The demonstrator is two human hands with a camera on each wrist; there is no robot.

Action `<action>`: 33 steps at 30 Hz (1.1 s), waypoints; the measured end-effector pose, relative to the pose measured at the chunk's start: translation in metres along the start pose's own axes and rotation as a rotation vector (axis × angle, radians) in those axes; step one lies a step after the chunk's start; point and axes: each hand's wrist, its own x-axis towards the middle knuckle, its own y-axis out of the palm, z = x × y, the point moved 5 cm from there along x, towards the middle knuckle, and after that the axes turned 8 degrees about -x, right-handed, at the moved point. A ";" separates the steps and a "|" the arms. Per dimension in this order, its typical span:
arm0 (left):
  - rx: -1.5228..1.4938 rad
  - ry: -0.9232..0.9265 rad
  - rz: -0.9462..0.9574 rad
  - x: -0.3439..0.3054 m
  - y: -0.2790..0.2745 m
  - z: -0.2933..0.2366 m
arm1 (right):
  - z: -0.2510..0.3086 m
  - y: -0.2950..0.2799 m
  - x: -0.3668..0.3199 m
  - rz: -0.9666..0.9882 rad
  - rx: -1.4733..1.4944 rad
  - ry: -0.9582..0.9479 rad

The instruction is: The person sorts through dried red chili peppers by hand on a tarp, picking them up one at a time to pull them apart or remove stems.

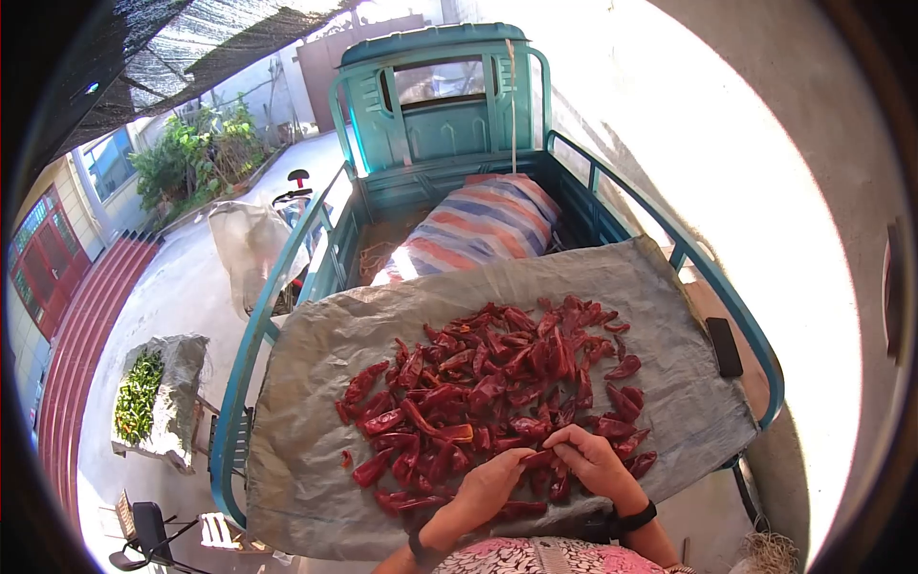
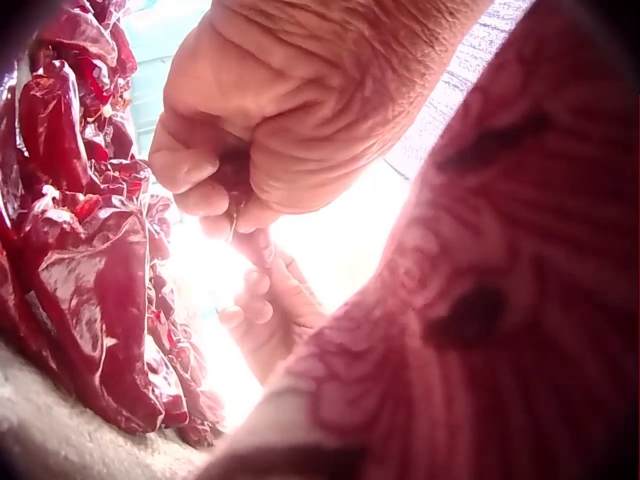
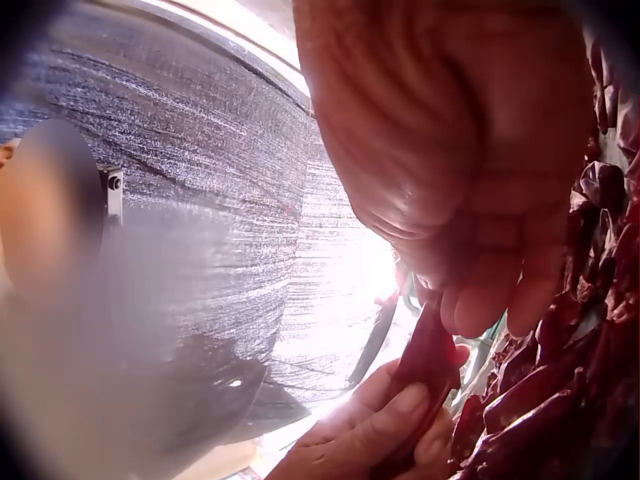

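Both hands meet over the near edge of a pile of dried red peppers (image 1: 478,373) spread on a grey cloth (image 1: 296,402). Between them is one red pepper (image 3: 428,345). The left hand (image 1: 490,486) grips its body, fingers and thumb curled round it in the right wrist view. At the other end the right hand (image 1: 598,467) pinches the pepper's tip with bent fingers. In the left wrist view, the left hand (image 2: 300,110) is large and near, with part of a dark red pepper (image 2: 234,170) and a thin stem between its fingers.
The cloth lies over the rear of a teal cart bed with side rails (image 1: 669,225). A phone (image 1: 724,346) lies at the cloth's right edge. Behind is a striped sack (image 1: 478,225). Green peppers (image 1: 140,397) lie on a stand at the left, near a chair (image 1: 151,531).
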 end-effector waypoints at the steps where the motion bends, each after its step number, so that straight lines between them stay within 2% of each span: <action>1: 0.021 -0.015 0.015 0.001 0.000 -0.001 | 0.004 -0.001 -0.001 0.012 0.008 0.013; 4: -0.067 -0.228 0.104 0.000 -0.001 -0.010 | 0.002 -0.002 -0.005 0.041 0.081 0.008; 8: -0.078 -0.157 0.111 -0.001 -0.001 -0.006 | 0.009 -0.001 -0.009 0.069 0.099 0.012; 11: 0.038 -0.057 0.126 -0.001 -0.003 -0.012 | -0.003 -0.004 -0.010 0.051 0.033 -0.019; 14: 0.005 -0.054 0.004 0.000 -0.007 -0.016 | 0.001 -0.026 -0.010 -0.126 -0.061 0.038; 18: -0.079 -0.037 0.031 -0.001 -0.011 -0.010 | -0.030 -0.071 -0.004 -0.426 -0.060 0.069; 21: -0.137 -0.084 0.116 -0.003 -0.005 -0.003 | -0.029 -0.093 0.005 -0.622 -0.281 0.106; 24: -0.109 -0.086 0.209 -0.005 0.002 -0.004 | -0.011 -0.084 0.029 -0.543 -0.253 0.076; 27: -0.081 -0.095 0.284 -0.006 0.008 -0.010 | -0.029 -0.063 0.069 -0.299 -0.564 -0.055; 30: -0.100 -0.093 0.295 -0.006 0.009 -0.013 | -0.032 -0.043 0.091 -0.218 -0.755 0.027; 33: -0.114 -0.077 0.239 -0.006 0.004 -0.011 | -0.057 -0.038 0.106 -0.202 -0.700 0.075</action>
